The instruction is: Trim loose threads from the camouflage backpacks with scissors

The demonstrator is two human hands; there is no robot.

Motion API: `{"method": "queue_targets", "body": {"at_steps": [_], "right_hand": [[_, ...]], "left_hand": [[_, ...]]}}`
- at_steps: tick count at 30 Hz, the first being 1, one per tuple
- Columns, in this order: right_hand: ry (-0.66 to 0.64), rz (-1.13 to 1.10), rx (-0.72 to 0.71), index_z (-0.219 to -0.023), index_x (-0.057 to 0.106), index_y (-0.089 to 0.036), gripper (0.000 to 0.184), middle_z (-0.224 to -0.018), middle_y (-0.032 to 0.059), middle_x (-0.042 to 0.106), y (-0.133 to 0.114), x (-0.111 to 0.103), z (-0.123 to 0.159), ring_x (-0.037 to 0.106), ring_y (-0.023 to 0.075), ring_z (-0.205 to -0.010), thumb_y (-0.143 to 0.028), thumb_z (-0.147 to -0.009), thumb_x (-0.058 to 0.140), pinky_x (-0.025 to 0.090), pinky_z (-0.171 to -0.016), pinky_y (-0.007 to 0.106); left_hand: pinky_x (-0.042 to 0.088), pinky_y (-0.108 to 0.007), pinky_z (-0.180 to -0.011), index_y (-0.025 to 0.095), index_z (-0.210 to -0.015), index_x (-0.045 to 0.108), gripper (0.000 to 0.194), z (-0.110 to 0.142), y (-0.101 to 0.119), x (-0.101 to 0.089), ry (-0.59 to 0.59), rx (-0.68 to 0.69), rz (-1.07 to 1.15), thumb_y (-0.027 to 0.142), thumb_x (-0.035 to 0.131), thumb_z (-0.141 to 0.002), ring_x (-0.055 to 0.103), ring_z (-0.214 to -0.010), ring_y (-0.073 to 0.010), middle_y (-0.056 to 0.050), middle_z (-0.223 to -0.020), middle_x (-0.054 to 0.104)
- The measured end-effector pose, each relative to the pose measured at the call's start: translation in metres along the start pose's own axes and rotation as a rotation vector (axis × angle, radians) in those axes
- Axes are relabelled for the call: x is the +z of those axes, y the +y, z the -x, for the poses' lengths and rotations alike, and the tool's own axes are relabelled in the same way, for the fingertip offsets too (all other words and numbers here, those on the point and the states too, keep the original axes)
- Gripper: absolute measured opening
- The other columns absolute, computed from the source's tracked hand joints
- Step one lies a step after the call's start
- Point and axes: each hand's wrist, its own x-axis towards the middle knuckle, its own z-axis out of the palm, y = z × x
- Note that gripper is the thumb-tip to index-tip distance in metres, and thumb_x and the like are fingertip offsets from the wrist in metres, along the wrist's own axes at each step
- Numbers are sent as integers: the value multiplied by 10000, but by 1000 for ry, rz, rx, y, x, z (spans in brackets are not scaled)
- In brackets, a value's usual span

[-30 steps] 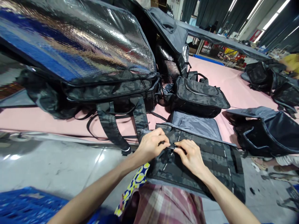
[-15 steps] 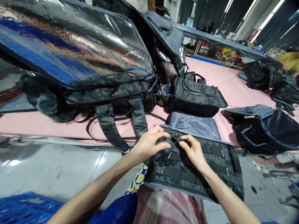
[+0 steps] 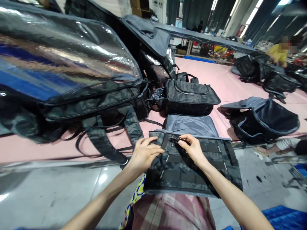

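Note:
A black camouflage bag panel point(image 3: 192, 174) with rows of dark webbing lies in front of me, its lower edge over my lap. My left hand point(image 3: 145, 156) is open, fingers apart, its tips at the panel's upper left. My right hand point(image 3: 193, 148) pinches a small dark piece point(image 3: 177, 138) with a slight shine, near the panel's upper edge; its exact kind is too small and dark to tell. Behind the panel spreads a grey lining flap point(image 3: 192, 125).
On the pink-covered table point(image 3: 192, 70) stand a camouflage case point(image 3: 192, 95), an open grey-lined bag point(image 3: 271, 121) and more bags point(image 3: 251, 68) at right. A large silver-lined bag point(image 3: 72, 57) fills the left. A person in yellow point(image 3: 278, 52) is at the far right.
My left hand has moved away from the small dark piece, leftward and down onto the panel. My right hand still pinches the piece. The view has turned somewhat to the right.

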Motion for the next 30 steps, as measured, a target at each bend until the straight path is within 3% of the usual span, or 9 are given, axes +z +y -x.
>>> {"method": "queue_targets", "body": {"at_steps": [5,10,14,16,18,19,21,25,30], "right_hand": [[-7,-19,25,-819,629,-193,172,-764,-5,641,0,2,6,570,153,-715,-294,-680,627,437,-706,285],[17,-48,-1,-832,642,-203,181,-758,-24,632,-11,-10,20,565,135,-713,-304,-683,650,435,-681,257],[126,-93,-52,-875,643,-203,222,-769,-17,628,-27,-66,50,557,138,-719,-301,-677,664,441,-697,263],[334,-115,-91,-879,633,-200,214,-822,-2,630,-24,-105,66,557,142,-769,-298,-690,656,440,-741,269],[554,-149,-98,-886,611,-198,220,-848,6,620,-11,-142,80,549,135,-772,-324,-710,651,437,-737,260],[611,-131,-87,-888,603,-197,235,-839,7,612,-3,-156,87,543,132,-756,-334,-705,659,435,-720,255],[640,-35,-61,-910,596,-194,296,-815,6,594,15,-174,101,532,134,-729,-329,-666,697,430,-682,250],[502,315,-57,-960,616,-201,298,-751,-4,539,41,-174,125,512,130,-667,-267,-682,700,406,-614,247],[355,518,-240,-1025,610,-205,240,-842,35,549,53,-164,129,544,147,-773,-157,-795,559,428,-678,264]], "left_hand": [[367,-495,-950,293,-897,713,280,8,-18,10,107,-2,-66,415,467,-843,520,-1117,-300,-51,-1130,637],[275,-590,-972,469,-1117,566,320,7,-20,18,199,181,-315,329,446,-856,486,-1154,-330,53,-1043,669],[376,-536,-898,492,-1347,275,552,-1,8,6,355,184,-315,341,464,-851,480,-1113,-360,13,-1265,518],[401,-495,-878,444,-1307,385,475,-15,31,5,388,247,-258,337,476,-853,520,-1032,-322,-13,-1208,533],[423,-435,-848,345,-1126,576,286,-36,58,18,275,408,-190,302,492,-856,554,-953,-263,-19,-1050,604],[437,-397,-817,303,-1020,626,207,-48,73,30,188,502,-151,288,502,-855,564,-918,-236,-15,-992,624],[437,-373,-799,256,-982,640,190,-71,104,60,-4,506,-144,239,491,-865,556,-936,-221,-24,-1005,623],[458,-319,-751,180,-1164,555,312,-104,156,117,-307,377,-146,176,492,-858,573,-890,-201,-65,-1013,580],[457,-271,-750,223,-1050,624,226,-114,176,133,-404,276,12,209,503,-859,594,-880,-174,-28,-1009,578]]}}
